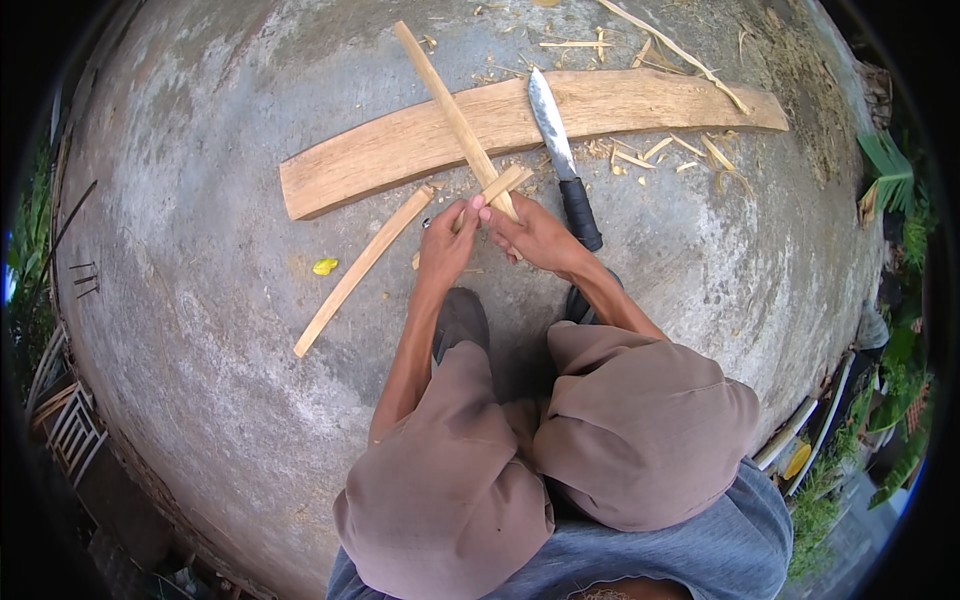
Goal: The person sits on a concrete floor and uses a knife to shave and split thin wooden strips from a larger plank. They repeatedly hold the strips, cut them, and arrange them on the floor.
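Crossing at the grip, a short wooden piece is pinched by the left hand and a long strip by the right hand — a knife lying just right, a plank beyond.

Grey floor bears 1 plank, 1 strip, scattered shavings.

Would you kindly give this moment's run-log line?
left hand: holds short wood strip; right hand: holds long wood strip; strips: crossed; knife: blade across plank
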{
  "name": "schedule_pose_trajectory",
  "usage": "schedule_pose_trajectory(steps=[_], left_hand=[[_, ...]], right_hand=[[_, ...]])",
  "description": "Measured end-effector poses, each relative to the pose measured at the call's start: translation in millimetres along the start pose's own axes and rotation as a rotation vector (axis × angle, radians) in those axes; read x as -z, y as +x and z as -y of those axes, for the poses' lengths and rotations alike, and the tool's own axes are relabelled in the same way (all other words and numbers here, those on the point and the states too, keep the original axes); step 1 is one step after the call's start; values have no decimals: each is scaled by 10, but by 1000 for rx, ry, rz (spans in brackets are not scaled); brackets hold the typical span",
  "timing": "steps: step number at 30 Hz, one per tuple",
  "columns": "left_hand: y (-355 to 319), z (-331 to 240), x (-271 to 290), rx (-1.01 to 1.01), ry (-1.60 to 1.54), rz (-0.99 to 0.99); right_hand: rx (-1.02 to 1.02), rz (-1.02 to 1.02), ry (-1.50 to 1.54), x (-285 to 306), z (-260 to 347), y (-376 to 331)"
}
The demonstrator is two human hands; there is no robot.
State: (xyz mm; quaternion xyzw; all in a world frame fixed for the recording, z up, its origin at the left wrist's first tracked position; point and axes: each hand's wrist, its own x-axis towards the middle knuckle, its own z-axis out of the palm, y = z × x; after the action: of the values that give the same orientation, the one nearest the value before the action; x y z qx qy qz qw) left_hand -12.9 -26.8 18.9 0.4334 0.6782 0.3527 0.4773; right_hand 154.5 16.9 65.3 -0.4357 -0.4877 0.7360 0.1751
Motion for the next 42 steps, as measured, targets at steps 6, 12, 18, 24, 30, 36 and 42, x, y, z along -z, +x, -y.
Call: schedule_pose_trajectory(steps=[6, 12, 18, 24, 30, 36, 42], left_hand=[[33, 83, -32, -15, -42, 28], [84, 293, -213, -165, -252, -34], [-36, -23, -187, 29, -349, 140], [-22, 5, -220, -12, -355, 125], [17, 75, -151, -32, -180, 58], [-5, 123, -137, 4, -181, 35], [-18, 63, -129, 7, -143, 8]], right_hand=[[12, -138, 260, -90, 35, 6], [92, -112, 339, -114, -208, 118], [189, -288, 129, -147, -303, 127], [324, -318, -8, -149, -437, 246], [69, -119, 134, 22, -78, 74], [-17, -92, 28, 85, 57, -19], [-4, -187, -122, 103, -54, 19]])
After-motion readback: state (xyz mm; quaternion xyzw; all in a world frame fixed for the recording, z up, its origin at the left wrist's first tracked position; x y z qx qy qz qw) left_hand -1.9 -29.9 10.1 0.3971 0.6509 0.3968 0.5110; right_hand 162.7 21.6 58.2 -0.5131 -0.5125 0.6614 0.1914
